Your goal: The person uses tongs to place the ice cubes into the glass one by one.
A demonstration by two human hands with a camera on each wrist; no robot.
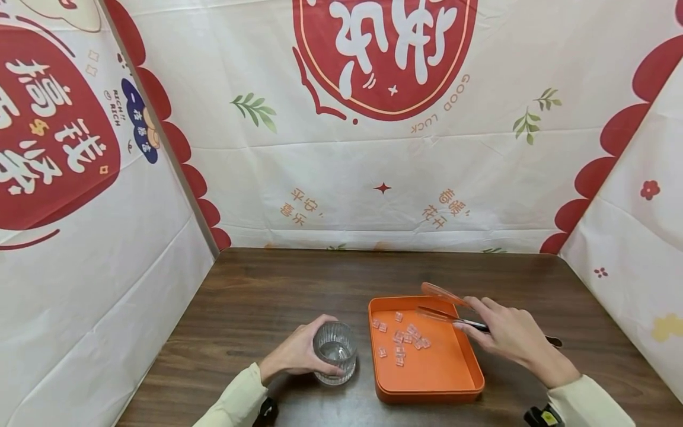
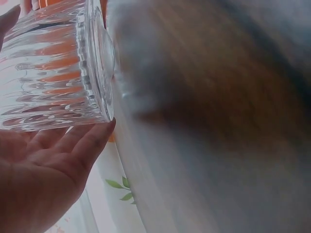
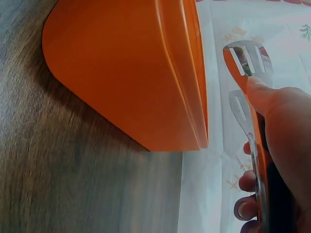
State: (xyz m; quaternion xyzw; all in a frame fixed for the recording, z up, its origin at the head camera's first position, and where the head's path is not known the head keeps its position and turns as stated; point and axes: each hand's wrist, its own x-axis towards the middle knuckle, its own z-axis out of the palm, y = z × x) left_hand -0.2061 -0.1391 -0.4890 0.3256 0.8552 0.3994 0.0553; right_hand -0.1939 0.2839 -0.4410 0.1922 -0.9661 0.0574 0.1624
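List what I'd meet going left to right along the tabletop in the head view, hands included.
Left hand, ribbed glass, orange tray, right hand.

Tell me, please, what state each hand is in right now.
Left hand: closed around the ribbed clear drinking glass.
Right hand: closed, holding the slotted metal tongs, their jaws apart.

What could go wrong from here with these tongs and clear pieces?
Most clear pieces bunch together in the orange tray, so the tongs in the right hand might catch several. The left hand holds the ribbed glass beside the tray, with table between: a piece carried across could drop there.
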